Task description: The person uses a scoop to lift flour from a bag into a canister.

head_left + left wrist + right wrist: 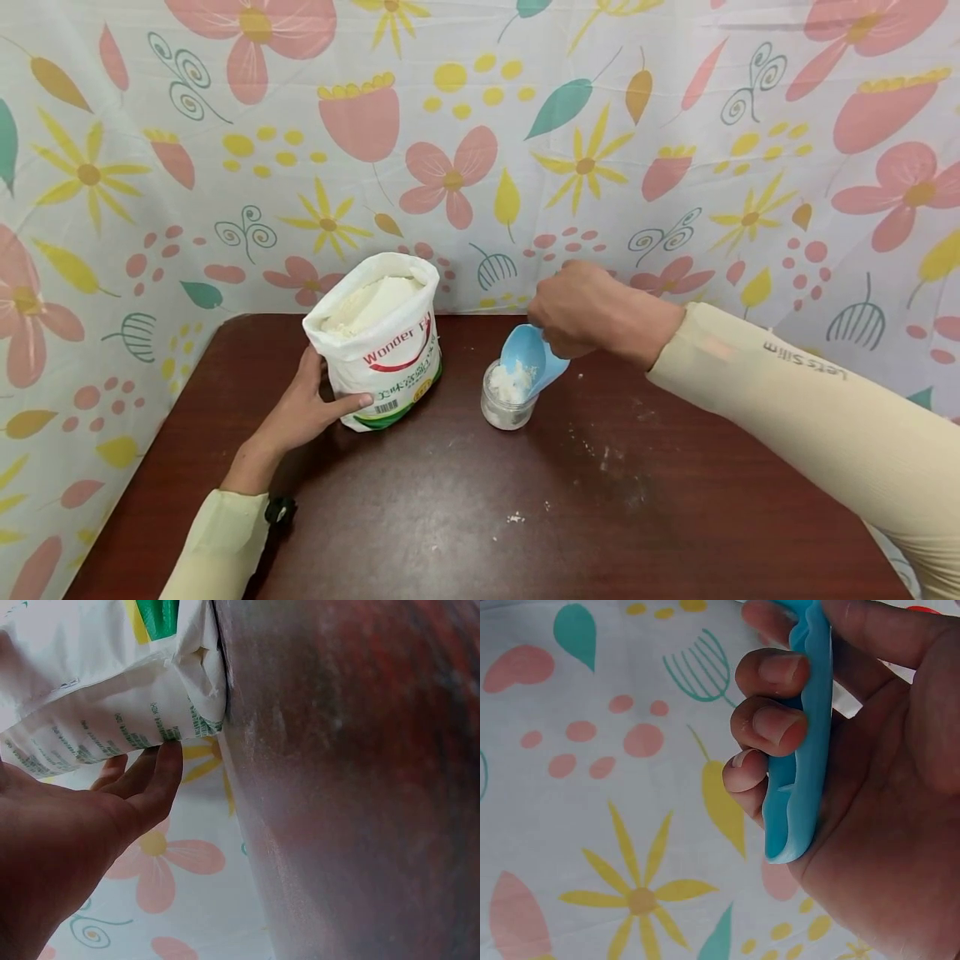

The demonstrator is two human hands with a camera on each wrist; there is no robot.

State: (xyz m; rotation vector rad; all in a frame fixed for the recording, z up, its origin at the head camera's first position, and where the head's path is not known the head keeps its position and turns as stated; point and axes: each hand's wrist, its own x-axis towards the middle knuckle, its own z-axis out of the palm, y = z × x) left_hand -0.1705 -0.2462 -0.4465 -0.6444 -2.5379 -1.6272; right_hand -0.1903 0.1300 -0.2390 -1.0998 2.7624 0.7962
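Observation:
A white bag of flour point(397, 350), its top wide open and the powder showing, stands on the table at left of centre. My left hand point(300, 408) holds the bag's lower left side, thumb across the front and fingers round the side and back; in the left wrist view the fingers point(161, 780) touch its printed side. My right hand point(573, 308) grips the blue scoop point(553, 367) by its handle point(814, 750), fingers curled round it. The scoop tilts down over a small clear jar point(508, 414), white flour point(512, 383) at its mouth. The jar's contents are partly hidden by the scoop.
The dark brown table point(420, 517) carries small spills of flour point(515, 517) in front of the jar and faint white smears to its right. A floral cloth point(465, 108) hangs close behind the table and along its left side.

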